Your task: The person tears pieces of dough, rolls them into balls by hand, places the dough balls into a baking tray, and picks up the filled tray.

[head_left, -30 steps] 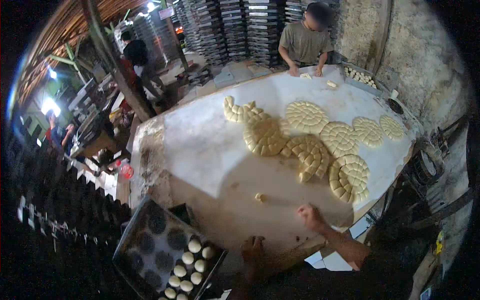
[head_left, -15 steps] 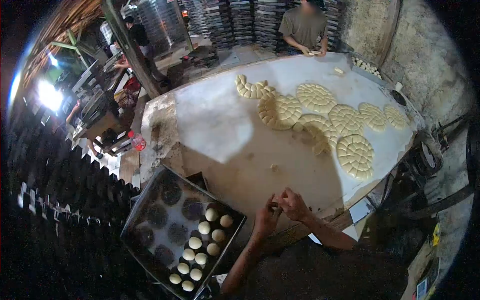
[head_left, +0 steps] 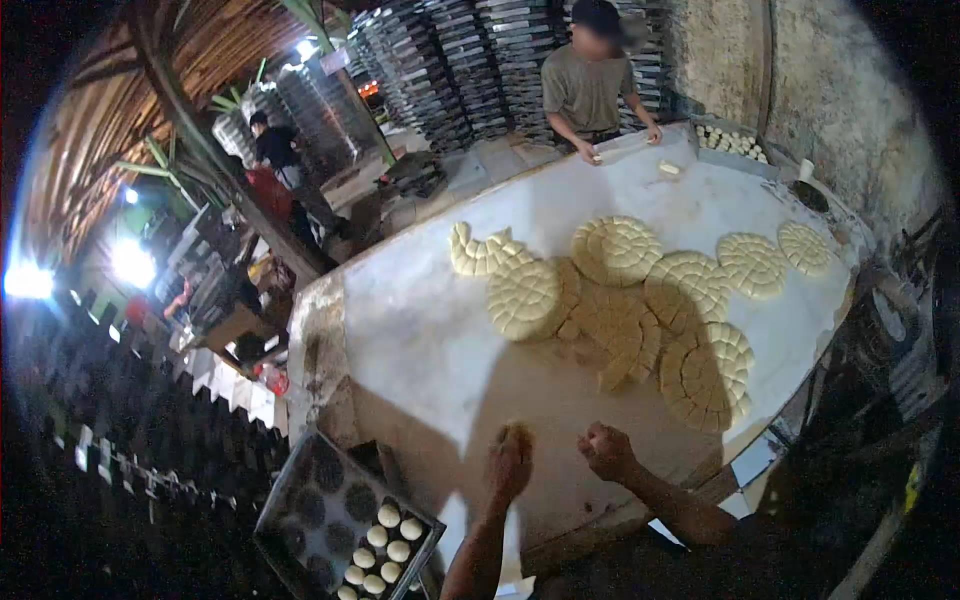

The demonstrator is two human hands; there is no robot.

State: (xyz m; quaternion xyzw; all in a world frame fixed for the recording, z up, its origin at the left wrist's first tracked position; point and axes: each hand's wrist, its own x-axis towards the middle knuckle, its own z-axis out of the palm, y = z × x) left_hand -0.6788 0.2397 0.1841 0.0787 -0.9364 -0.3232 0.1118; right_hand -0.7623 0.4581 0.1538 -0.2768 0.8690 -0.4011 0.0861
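Note:
On the shaded near part of the table [head_left: 400,280], my left hand [head_left: 509,464] has its fingers curled round a small dough piece, which is mostly hidden and blurred. My right hand [head_left: 606,452] is beside it to the right, a little above the tabletop, its fingers curled closed; what they hold, if anything, is hidden. Beyond both hands lie several flat spirals of segmented dough, such as a round one [head_left: 616,250] and a partly shaded one [head_left: 697,378]. A dark tray [head_left: 283,487] at the lower left bears several round dough balls [head_left: 377,536].
Across the table a person [head_left: 590,85] stands with both hands at its far edge. A tray of small dough pieces [head_left: 732,142] is at the far right corner. Other people [head_left: 275,150] are in the left background, beyond a wooden post [head_left: 215,150]. Stacked trays [head_left: 520,60] rise behind.
My hands, together half a second ago, have parted; the left has reached forward onto the small dough piece. The view has shifted, and the other person's hands have spread apart.

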